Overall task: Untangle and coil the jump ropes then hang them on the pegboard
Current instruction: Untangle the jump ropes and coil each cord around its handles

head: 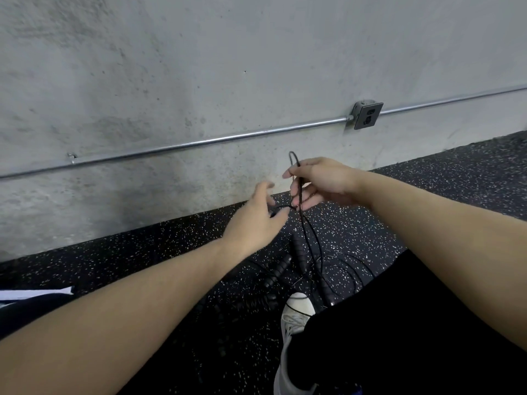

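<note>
Head view, item list:
- My right hand (322,181): pinches black rope loop (296,178), loop tip sticks up above fingers, strands hang down to floor.
- My left hand (253,223): fingers relaxed, touching a rope strand just beside right hand.
- Jump ropes (299,260): tangled pile w/ ribbed black handles on speckled black floor (142,252).
- White shoe (296,312) near pile.
- Concrete wall (171,67) w/ metal conduit (199,143) & outlet box (368,115).

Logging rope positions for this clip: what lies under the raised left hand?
Under the left hand, black jump rope handles and thin cord loops lie tangled on the speckled floor. The forearm hides how far the tangle runs beneath it.
</note>
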Tool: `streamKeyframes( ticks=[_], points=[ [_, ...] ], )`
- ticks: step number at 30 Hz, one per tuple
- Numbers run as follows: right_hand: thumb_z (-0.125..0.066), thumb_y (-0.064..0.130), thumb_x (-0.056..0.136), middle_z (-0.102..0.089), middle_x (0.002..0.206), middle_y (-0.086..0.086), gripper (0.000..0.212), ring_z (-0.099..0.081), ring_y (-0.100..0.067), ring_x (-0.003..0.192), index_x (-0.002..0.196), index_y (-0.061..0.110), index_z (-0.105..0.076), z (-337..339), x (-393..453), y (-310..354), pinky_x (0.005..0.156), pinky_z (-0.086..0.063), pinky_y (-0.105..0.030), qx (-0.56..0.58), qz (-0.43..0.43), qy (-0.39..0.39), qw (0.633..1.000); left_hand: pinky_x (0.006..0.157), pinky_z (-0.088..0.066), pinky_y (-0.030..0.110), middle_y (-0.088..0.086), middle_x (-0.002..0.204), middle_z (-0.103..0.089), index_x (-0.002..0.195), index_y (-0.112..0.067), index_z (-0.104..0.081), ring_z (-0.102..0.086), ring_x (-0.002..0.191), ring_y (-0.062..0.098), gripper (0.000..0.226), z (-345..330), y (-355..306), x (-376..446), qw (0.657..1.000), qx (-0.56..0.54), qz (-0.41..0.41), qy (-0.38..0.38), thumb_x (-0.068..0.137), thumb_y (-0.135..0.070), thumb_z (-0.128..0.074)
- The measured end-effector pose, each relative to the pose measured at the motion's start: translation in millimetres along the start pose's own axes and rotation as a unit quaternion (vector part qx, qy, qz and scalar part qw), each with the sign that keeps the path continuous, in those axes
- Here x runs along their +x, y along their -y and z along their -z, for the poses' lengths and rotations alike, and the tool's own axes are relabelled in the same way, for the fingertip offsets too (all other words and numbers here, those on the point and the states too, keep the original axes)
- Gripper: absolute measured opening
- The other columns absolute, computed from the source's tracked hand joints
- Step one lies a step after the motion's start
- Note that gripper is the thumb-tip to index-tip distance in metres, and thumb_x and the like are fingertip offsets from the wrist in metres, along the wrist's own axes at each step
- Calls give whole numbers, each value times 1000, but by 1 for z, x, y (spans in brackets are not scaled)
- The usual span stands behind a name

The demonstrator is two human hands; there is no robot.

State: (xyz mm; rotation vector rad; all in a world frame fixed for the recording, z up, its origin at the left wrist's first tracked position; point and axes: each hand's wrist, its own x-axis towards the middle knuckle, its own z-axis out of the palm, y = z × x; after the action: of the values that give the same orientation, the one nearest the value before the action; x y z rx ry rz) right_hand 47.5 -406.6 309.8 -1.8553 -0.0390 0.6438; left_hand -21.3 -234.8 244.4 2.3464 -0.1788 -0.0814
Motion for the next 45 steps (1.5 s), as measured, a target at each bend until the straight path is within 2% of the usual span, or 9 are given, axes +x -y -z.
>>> streamKeyframes(
  ticks=[2,5,11,16,21,25,31,40,45],
  points=[
    [-39,20,110,-63,82,-9,23,-73,-21,68,115,11,-59,3,1,1,61,-64,-35,49,3,-32,998,47,-52,29,-10,134,-55,146,-25,-40,-62,52,14,52,-10,-3,-3,988,-109,74,79,101,-44,-58],
    [-38,21,111,-62,81,-8,24,-73,-20,66,115,11,-59,5,4,2,64,-64,-37,124,3,-53,991,42,-49,26,-8,127,-65,130,-28,-60,-57,45,15,27,-18,-7,-7,962,-182,80,189,104,-34,-55],
    [-36,24,111,-65,83,-9,27,-74,-22,68,117,10,-58,7,6,4,53,-61,-32,177,-5,-92,980,48,-50,28,15,113,-72,101,-32,-72,-56,49,17,19,-19,-14,-9,943,-215,38,252,104,-34,-54],
    [-26,52,108,-57,77,-7,54,-56,-20,62,112,8,-56,14,3,-12,52,-53,-32,1,-88,-44,995,40,-45,25,6,94,-77,96,-13,-62,-51,45,16,18,-6,-18,0,924,-331,85,170,106,-25,-53],
    [-34,19,105,-67,107,-12,28,-65,-24,91,120,10,-56,12,-7,-19,80,-60,-42,-172,-98,146,969,39,-43,20,-1,72,-69,100,-11,-62,-50,42,13,17,11,-16,11,902,-401,128,94,105,-25,-54],
    [-45,14,103,-70,124,0,31,-65,-23,118,130,21,-58,6,-13,-14,100,-52,-45,-231,-103,241,937,41,-44,22,4,85,-69,96,-16,-63,-51,45,13,16,12,-8,18,866,-464,178,59,104,-28,-56],
    [-44,30,108,-76,109,-6,20,-71,-18,95,110,21,-61,-2,-6,-19,89,-49,-40,-306,-78,193,929,43,-48,21,3,84,-69,96,-18,-62,-53,45,10,17,15,13,27,781,-551,293,-24,104,-32,-57],
    [-43,21,107,-72,83,-8,20,-69,-20,69,106,12,-61,-8,1,-4,73,-62,-38,-136,35,28,990,46,-48,27,4,114,-70,113,-25,-62,-57,50,16,41,-8,-7,4,912,-365,167,91,102,-61,-45],
    [-45,20,102,-65,78,-2,18,-58,-15,57,96,15,-62,-12,3,-2,56,-57,-30,-25,39,-21,999,47,-48,30,9,105,-69,102,-23,-67,-56,46,16,22,-27,-8,-5,964,-232,64,115,105,-37,-50]
  ],
)
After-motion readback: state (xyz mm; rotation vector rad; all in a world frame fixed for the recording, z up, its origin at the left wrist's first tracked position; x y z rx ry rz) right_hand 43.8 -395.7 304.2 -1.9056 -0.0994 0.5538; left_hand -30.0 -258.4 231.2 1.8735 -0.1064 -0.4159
